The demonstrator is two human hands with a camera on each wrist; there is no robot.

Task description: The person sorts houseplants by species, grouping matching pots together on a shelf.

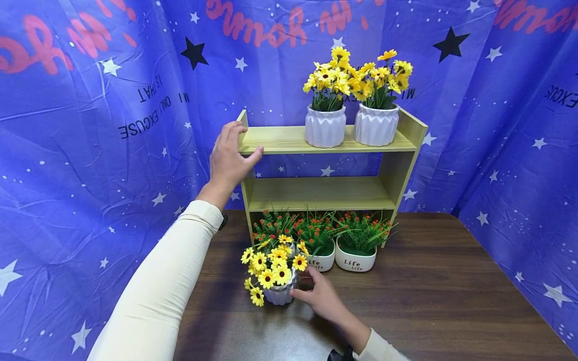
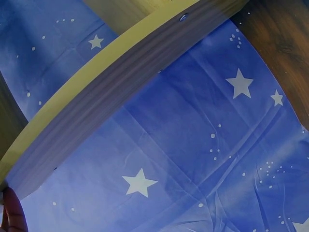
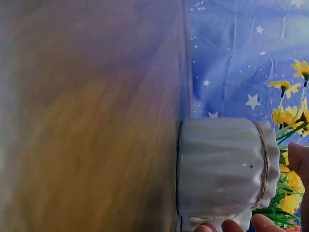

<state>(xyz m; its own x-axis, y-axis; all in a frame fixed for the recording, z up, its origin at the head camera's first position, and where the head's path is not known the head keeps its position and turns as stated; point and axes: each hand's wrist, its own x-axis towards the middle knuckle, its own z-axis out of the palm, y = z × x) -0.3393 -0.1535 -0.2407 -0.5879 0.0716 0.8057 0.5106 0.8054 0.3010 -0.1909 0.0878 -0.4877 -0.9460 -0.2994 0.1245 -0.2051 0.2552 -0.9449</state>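
My left hand (image 1: 230, 159) is at the upper left corner of a light wooden shelf (image 1: 320, 193). Its fingers bend over the side panel's top and its thumb lies across the front edge; in the left wrist view only fingertips (image 2: 14, 212) show beside the panel (image 2: 111, 77). A white ribbed pot of yellow daisies (image 1: 279, 295) stands on the table before the shelf. In the right wrist view, twine circles its rim. My right hand (image 1: 322, 298) is at the pot's right side, thumb and fingers spread apart. The thumb is near the pot; contact is hard to tell.
Two more daisy pots (image 1: 326, 128) (image 1: 376, 125) stand on the top shelf. White planters with red-flowered greenery, one a planter (image 1: 355, 258) lettered "Life", line the bottom, partly hidden by the daisies. A brown table (image 1: 451, 296) and a blue starred curtain (image 1: 510, 125) surround them.
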